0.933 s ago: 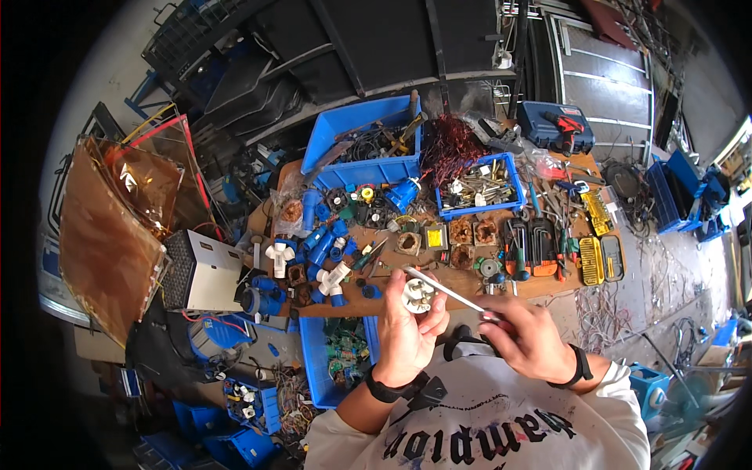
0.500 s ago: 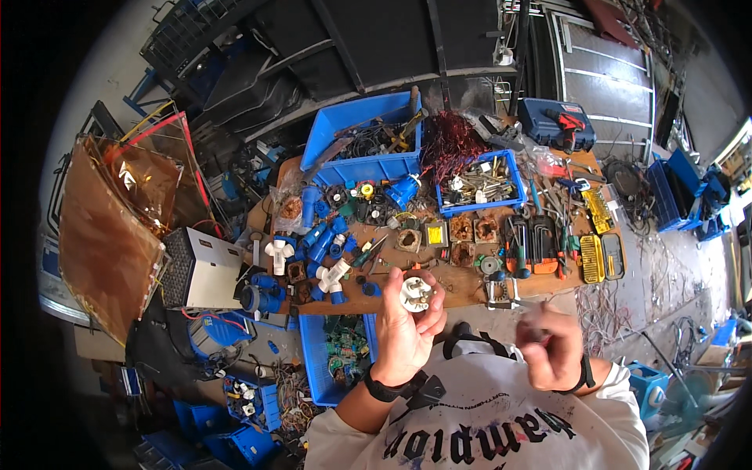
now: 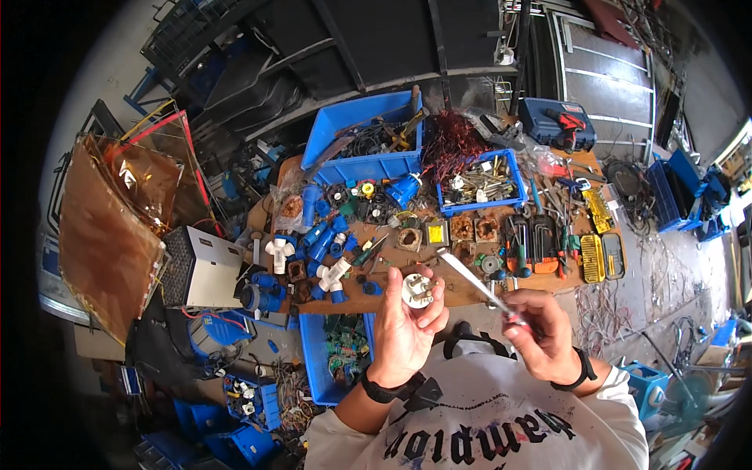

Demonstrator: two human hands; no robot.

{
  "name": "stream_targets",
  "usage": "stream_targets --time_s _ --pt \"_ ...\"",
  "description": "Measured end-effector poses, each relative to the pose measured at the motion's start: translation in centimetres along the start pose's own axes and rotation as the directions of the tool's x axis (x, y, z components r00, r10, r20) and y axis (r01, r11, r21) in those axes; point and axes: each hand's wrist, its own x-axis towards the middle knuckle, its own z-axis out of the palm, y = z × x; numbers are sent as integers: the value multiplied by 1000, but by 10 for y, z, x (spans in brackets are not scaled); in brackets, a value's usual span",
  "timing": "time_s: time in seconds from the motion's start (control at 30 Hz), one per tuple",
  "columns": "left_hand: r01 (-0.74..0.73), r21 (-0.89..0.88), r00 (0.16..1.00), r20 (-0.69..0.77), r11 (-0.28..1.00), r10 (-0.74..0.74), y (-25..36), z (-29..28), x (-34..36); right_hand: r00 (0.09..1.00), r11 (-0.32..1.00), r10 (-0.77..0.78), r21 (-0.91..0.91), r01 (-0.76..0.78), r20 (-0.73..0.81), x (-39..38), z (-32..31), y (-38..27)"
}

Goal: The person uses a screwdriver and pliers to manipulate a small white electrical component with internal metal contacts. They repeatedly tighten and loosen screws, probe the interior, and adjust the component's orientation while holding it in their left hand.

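Note:
My left hand [image 3: 401, 345] is closed around a round white electrical plug insert [image 3: 415, 291] with metal pins standing up from its face. Thumb and fingers grip it by the rim, above the near edge of the bench. In my right hand [image 3: 542, 335] is a screwdriver [image 3: 475, 281], its handle mostly hidden by the fingers. The long shiny shaft slants up and leftward. In the picture its tip lies to the right of the insert and looks apart from it.
The wooden bench [image 3: 376, 296] carries blue connectors [image 3: 319, 243], rusty square parts [image 3: 462, 229] and hand tools [image 3: 540, 239]. Blue bins stand at the back, one with cables [image 3: 362, 168], one with metal pieces [image 3: 482, 207]. Another bin [image 3: 313, 368] sits below, holding green parts.
The screwdriver's shaft now shows, pointing up and left from my right hand, which was blurred before. The plug insert has tilted slightly in my left hand.

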Motion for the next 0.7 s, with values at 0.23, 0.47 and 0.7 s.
stream_targets --time_s 0.23,0.47,0.7 --pt "-101 -2 991 93 995 101 1 -2 -3 970 955 229 172 -240 81 0 -3 -8" --pt "6 -7 994 111 1000 -5 -1 9 -11 936 918 347 184 -350 51 5 3 -5" --pt "89 -35 982 170 995 -82 -2 9 -14 933 889 352 284 -360 79 9 4 -2"
